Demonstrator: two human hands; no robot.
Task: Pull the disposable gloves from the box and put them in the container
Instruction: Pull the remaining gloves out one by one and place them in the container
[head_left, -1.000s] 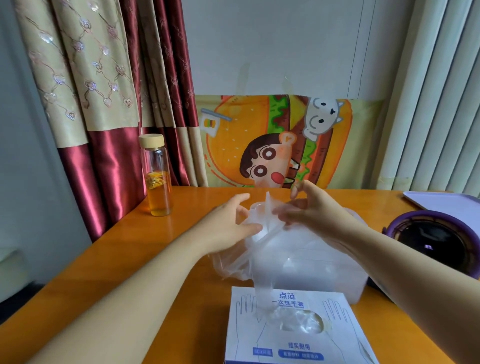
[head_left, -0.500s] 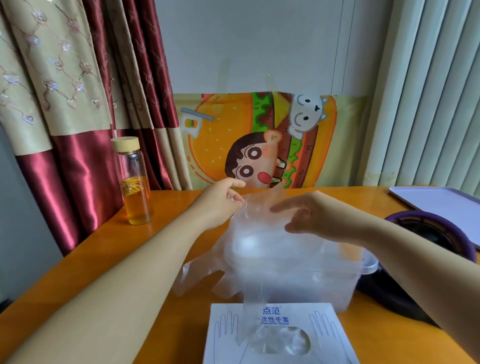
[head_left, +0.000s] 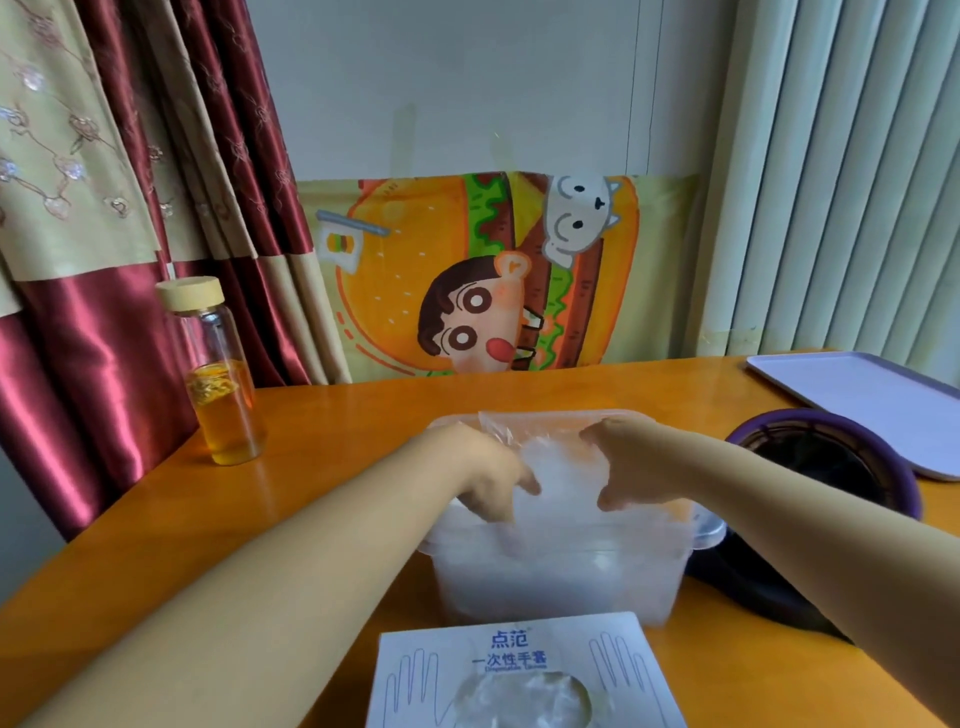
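The room is bright with soft daylight. The blinds (head_left: 841, 182) on the right glow pale. The orange table (head_left: 322, 467) shines with whitish streaks, and the red curtain (head_left: 93, 338) gleams too. Shadows are faint. The left hand (head_left: 488, 467) and right hand (head_left: 631, 462) look a little fuzzy. The gloves (head_left: 561, 467) are a milky blur. Straight lines lean and bend near the edges.

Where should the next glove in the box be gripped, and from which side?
Pinch the crumpled film of the glove showing in the oval opening, coming straight from above: the box lies flat with that opening facing up, and only this bunched bit is exposed.
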